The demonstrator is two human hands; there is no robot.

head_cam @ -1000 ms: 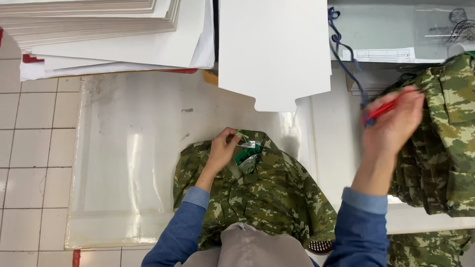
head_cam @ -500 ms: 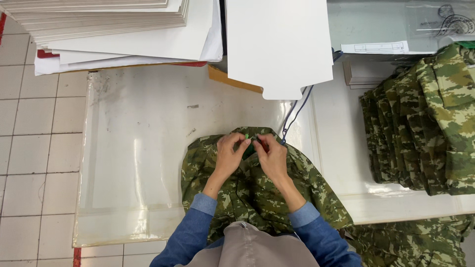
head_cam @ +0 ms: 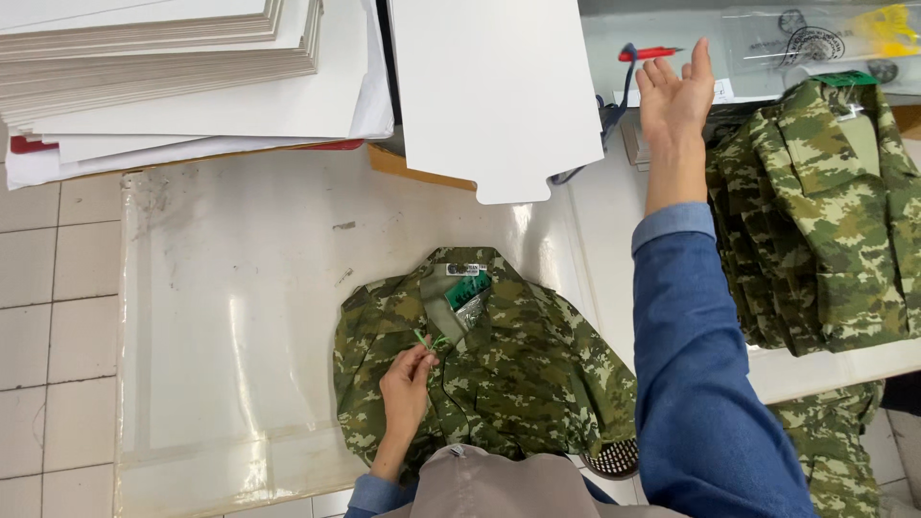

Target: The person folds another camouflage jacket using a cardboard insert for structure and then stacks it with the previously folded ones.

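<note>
The person wears a long-sleeved blue shirt of plain, denim-like cloth, with a buttoned cuff that ends at each wrist. The left hand [head_cam: 405,388] and right hand [head_cam: 674,96] are bare, with no gloves. A grey-beige garment covers the chest.

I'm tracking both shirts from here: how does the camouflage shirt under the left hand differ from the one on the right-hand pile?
The shirt under the left hand lies alone on the clear-covered table; the pile shirt tops a stack. The first has its collar toward the white boards, with the left hand pinching a green tag; the second lies tilted and untouched. Both share the green camouflage pattern.
</note>
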